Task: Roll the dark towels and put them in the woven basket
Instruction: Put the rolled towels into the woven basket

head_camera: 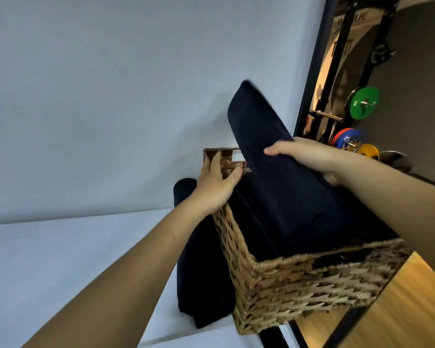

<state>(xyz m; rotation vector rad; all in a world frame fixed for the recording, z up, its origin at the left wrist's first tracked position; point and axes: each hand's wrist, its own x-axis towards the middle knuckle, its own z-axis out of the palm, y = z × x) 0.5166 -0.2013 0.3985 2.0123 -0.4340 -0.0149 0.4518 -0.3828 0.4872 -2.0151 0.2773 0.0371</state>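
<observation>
Holding a dark towel (pixel 274 172) in the right hand (pixel 309 156), with fingers curled over its top side and thumb tucked under. Tilted up and away from that hand, with the low end down inside the woven basket (pixel 299 290) and the high end poking out above the rim. Folded thick or rolled: cannot tell which. More dark cloth lying inside the basket, below the right wrist.

Gripping the far corner of the basket rim with the left hand (pixel 215 183), thumb on the inside, fingers wrapped round the outside by the handle hole. Basket sitting between the two arms, right under the right forearm.

Just left of the left wrist, a rolled towel (pixel 182 189) with its round end showing. Under the left forearm, a flat dark towel (pixel 201 272) spread beside the basket, touching its side wall. Both lying on a white top (pixel 60 272), with a plain pale wall (pixel 111 96) behind.

Past the right hand, a black frame (pixel 309 96), and beyond it a green weight plate (pixel 364 102), plus red, blue and yellow ones lower down. Below the right elbow, a wooden floor (pixel 399 310).
</observation>
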